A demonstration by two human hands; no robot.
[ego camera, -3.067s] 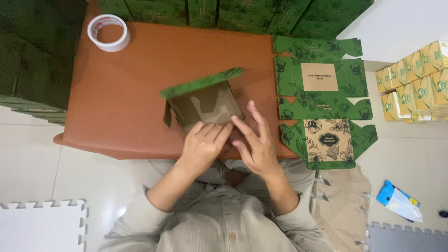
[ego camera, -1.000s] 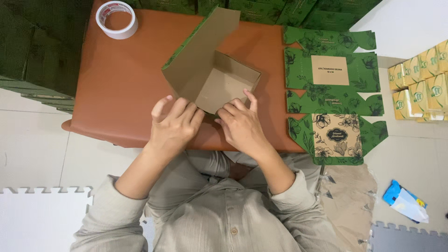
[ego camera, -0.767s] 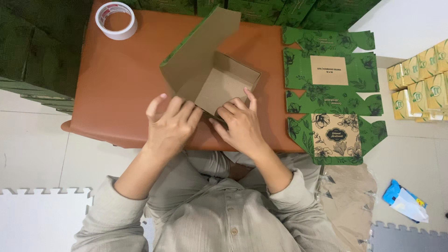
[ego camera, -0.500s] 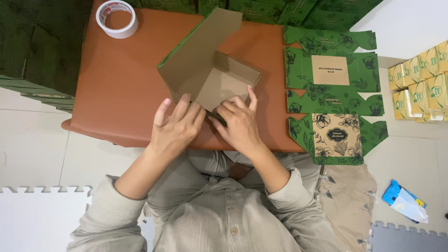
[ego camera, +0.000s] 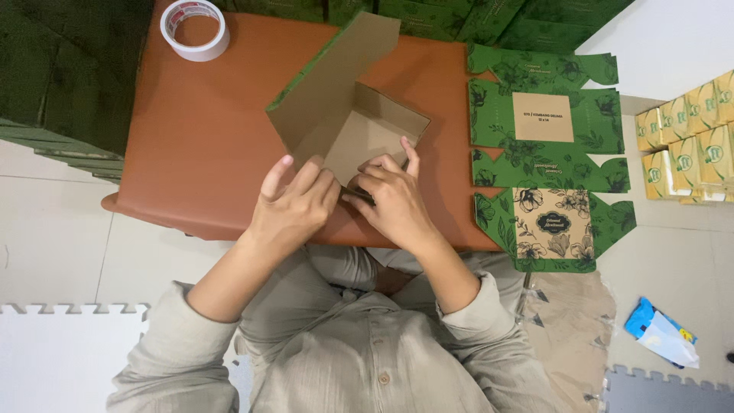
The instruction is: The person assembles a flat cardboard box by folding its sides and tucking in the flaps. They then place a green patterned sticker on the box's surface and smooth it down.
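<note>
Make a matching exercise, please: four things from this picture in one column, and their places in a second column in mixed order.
Things:
1. tape roll
2. half-folded box
3. flat green box sheet
4. blue packet

Places:
A. on the floor, lower right
B. far left corner of the brown table
C. right side of the table, unfolded
D. at the fingertips of the left hand and right hand

Pairs: 1-B, 2-D, 3-C, 4-A

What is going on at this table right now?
A person in a beige shirt is folding a brown cardboard box with a green printed outside on a reddish-brown table. The left hand and right hand press together at the box's near wall; its lid flap stands open. A flat, unfolded green printed box blank lies to the right, and a white roll of tape sits at the far corner.
</note>
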